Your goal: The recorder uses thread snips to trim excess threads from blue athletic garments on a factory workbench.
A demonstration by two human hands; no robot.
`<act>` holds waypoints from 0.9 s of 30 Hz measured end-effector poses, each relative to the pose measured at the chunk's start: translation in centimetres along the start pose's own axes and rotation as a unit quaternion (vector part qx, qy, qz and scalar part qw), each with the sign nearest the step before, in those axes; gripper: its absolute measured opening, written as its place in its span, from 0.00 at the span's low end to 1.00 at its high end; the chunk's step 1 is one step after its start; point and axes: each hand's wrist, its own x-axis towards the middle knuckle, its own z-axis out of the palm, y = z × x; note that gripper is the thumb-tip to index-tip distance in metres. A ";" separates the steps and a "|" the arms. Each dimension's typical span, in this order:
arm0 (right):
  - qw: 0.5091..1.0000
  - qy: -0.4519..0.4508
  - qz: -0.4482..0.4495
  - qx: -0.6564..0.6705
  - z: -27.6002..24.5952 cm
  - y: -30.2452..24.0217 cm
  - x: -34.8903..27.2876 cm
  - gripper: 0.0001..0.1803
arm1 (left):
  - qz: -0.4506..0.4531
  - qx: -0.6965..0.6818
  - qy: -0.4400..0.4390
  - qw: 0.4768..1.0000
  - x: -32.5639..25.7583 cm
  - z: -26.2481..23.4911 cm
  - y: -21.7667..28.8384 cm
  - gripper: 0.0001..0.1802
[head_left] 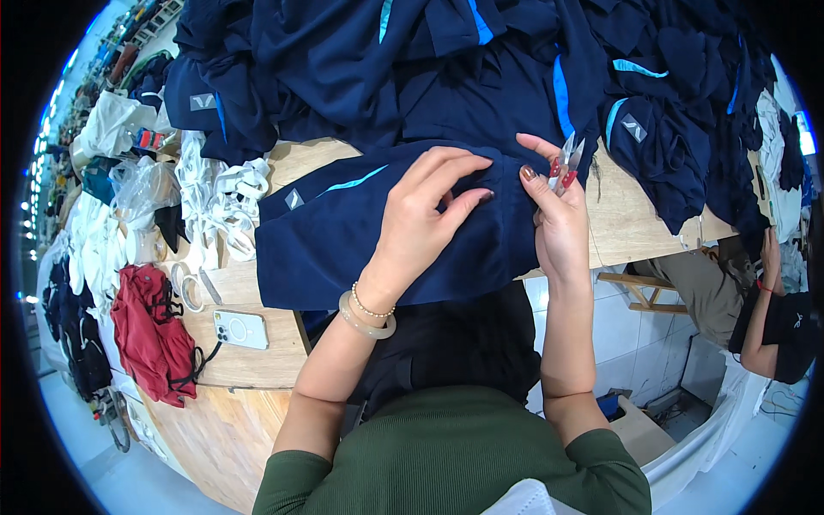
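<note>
A navy shorts-like garment (378,249) with a light blue stripe and a small grey patch lies across the table's near edge and over my lap. My left hand (425,202) rests over its upper part, thumb and fingers curved and apart, with nothing visible between them. On the right, my right hand (562,223) is at the garment's banded edge. Its curled fingers hold small metal thread snips (568,159), blades pointing up and away from me. The thumb and forefinger of that hand are spread beside the cloth.
A big heap of navy garments (335,69) covers the far side of the wooden table (232,339). At left are white straps (240,184), a red cloth bag (150,330) and a phone (241,330). Another person's arm (760,322) and a wooden stool (644,292) are at right.
</note>
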 end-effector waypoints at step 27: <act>0.944 -0.043 -0.090 -0.314 -5.0 -2.5 1.1 0.09 | 0.013 0.050 0.016 0.999 0.1 2.1 -2.8 0.06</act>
